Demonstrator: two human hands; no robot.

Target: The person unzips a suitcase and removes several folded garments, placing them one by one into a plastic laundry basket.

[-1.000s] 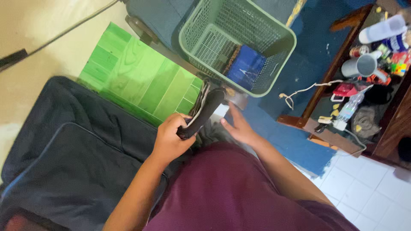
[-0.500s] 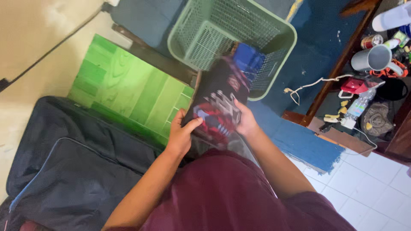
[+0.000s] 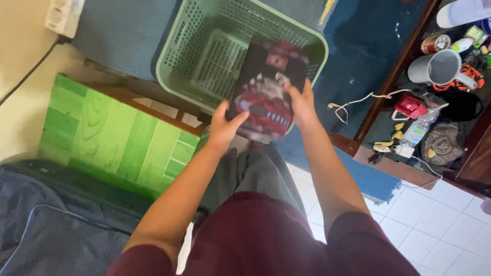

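Observation:
A folded black garment [image 3: 268,89] with a red and white print is held flat between both hands, over the near edge of a green plastic laundry basket [image 3: 194,46]. My left hand [image 3: 223,125] grips its lower left corner, thumb on top. My right hand [image 3: 302,105] holds its right edge. The garment hides whatever lies in that part of the basket. My grey trousers and maroon shirt fill the bottom of the view.
A green wood-patterned mat [image 3: 112,138] lies left of the basket. A dark blue mattress [image 3: 56,225] sits at lower left. At right, a dark wooden shelf [image 3: 388,87] carries a grey mug [image 3: 434,69], a bottle and small clutter. A white cable [image 3: 358,102] trails on the blue floor.
Both hands have carried the printed garment forward, from over my lap to above the basket. A second ago only my left hand held it, folded on edge.

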